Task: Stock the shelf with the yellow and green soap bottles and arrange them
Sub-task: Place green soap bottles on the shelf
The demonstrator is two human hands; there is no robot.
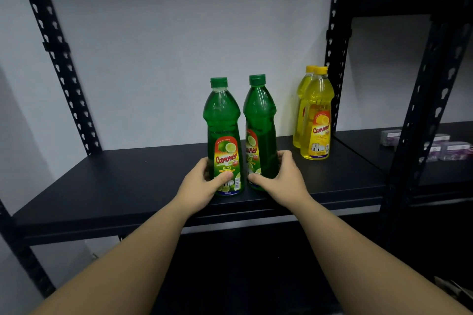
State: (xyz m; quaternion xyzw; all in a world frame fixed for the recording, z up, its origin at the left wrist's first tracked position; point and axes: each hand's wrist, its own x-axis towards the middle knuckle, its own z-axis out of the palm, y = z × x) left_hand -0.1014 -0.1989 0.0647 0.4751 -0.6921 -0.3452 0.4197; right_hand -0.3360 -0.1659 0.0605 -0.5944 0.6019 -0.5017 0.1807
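Shelf (128, 181): black metal board, matte, on black slotted uprights (55, 59); faint dust specks on the surface. Plain pale-grey wall (166, 33) behind, small dark mark upper right.

L hand (202, 186): fingers curled round base of the left green bottle (222, 135), thumb across the front label. Bottle upright at front-centre of shelf, green cap on, label facing out.

R hand (281, 179): wrapped round base of the right green bottle (259, 130), thumb at front, fingers round the far side. Bottle upright, just beside the first; label turned partly to the left.

Two yellow bottles (317, 115): upright at rear right of same shelf, near the right upright, one directly behind the other, caps on. Well apart from both hands.

Adjacent bay, right: second black shelf (371, 146) w/ small purple-and-white boxes (450, 148), blurred. Lower level below dark, detail unreadable.
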